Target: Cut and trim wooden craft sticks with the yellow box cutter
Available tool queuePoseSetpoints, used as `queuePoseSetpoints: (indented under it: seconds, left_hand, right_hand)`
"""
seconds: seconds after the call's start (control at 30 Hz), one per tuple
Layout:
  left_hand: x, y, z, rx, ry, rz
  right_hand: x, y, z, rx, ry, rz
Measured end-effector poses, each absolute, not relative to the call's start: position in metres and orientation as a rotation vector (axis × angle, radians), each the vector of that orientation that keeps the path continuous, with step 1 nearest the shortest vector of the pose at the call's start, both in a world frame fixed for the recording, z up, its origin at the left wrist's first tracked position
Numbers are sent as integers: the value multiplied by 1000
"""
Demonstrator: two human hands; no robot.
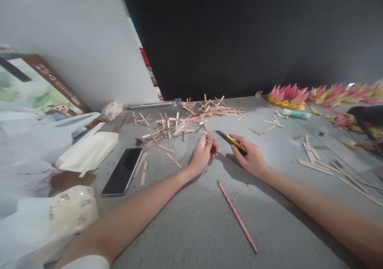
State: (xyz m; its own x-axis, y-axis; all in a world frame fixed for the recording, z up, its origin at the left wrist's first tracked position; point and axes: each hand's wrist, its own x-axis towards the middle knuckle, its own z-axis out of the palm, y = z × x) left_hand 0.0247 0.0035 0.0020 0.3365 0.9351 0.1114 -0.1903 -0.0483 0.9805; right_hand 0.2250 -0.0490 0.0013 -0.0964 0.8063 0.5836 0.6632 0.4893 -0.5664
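My right hand [250, 156] grips a yellow and black utility knife [236, 143], its blade pointing up and left toward my other hand. My left hand [204, 153] is closed in a pinch just left of the blade tip; whatever lies between its fingers is too small to make out. Beyond it lies a heap of wooden craft sticks [169, 126], several joined as crosses. More sticks form a pile [223, 110] at the back. Nearer to me, a pink pencil [237, 217] lies slanted on the grey table [185, 213].
Left stand a phone [123, 171], a white tray [103, 143] with a stick in it, and plastic bags [26, 141]. Right are loose sticks [311, 149], a glue stick [296, 114] and pink-yellow paper flowers [289, 97]. A black panel [239, 38] rises behind.
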Motion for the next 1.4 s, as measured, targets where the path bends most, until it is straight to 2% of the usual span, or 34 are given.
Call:
queuePoseSetpoints:
  seconds: [0.43, 0.9, 1.4]
  left_hand:
    - [16, 6, 13, 1055, 510, 988]
    - [21, 2, 11, 1126, 565, 1110]
    - [22, -4, 10, 1309, 667, 1019]
  right_hand:
    - [226, -48, 2, -1275, -1793, 175]
    - [227, -50, 5, -1312, -1792, 176]
    - [232, -49, 2, -1366, -1667, 172]
